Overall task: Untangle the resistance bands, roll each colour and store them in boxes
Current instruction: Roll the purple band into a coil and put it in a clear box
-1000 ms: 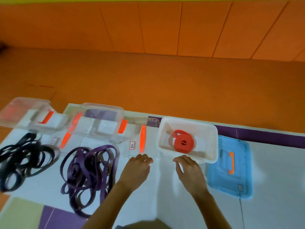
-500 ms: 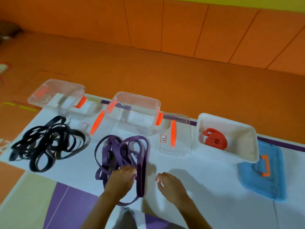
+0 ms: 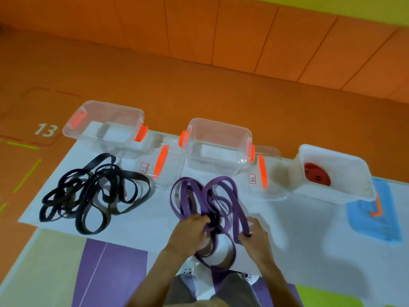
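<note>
Single head-worn view, looking steeply down and forward, close above the floor mat (image 3: 298, 218)

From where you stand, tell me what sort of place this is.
Probably a gym or padded play room. Orange padded wall panels back an orange floor marked with a white painted number 13, and tangled black rubber resistance bands lie on a white floor mat.

Three boxes: left clear box (image 3: 106, 127), middle clear box (image 3: 218, 138), white box (image 3: 321, 189). Three lids: left clear lid (image 3: 155, 167), middle clear lid (image 3: 269, 173), blue lid (image 3: 374, 220). One black tangle (image 3: 88, 189), one purple tangle (image 3: 209, 196), one red roll (image 3: 316, 173). Two hands: left hand (image 3: 190, 231), right hand (image 3: 254, 238).
</note>
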`<state>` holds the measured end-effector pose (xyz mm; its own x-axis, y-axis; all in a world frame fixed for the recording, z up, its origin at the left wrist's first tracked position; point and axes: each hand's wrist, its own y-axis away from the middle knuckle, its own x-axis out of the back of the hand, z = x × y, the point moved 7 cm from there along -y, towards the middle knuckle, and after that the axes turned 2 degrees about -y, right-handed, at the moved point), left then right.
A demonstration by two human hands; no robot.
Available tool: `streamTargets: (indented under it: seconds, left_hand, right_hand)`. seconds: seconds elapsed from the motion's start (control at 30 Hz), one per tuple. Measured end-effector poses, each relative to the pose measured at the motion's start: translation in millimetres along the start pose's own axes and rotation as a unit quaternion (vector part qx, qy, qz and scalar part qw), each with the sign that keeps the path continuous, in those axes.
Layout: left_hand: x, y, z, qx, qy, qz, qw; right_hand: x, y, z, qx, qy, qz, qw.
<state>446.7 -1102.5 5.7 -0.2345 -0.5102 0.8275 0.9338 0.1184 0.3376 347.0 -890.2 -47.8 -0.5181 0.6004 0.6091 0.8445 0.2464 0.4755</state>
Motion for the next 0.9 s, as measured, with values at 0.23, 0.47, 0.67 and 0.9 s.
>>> streamTargets:
  seconds: [0.23,0.47,0.67,0.9]
  left_hand:
    - [4,-20,52,-0.162,0.126,-0.017,0.979]
    - [23,-33,65,-0.157,0.258,0.078,0.95]
    - [20,-44,72,-0.113,0.298,0.115,0.941]
    - [29,-59,95,-0.068,0.352,0.147,0.922]
  right_hand:
    - [43,31,-71,0.114,-0.031,0.091,0.989]
    - [65,45,-98,0.16,-0.084,0.086,0.98]
    - [76,37,-89,0.18,-0.079,0.07,0.978]
    - [104,13,-84,0.16,-0.188,0.052,0.968]
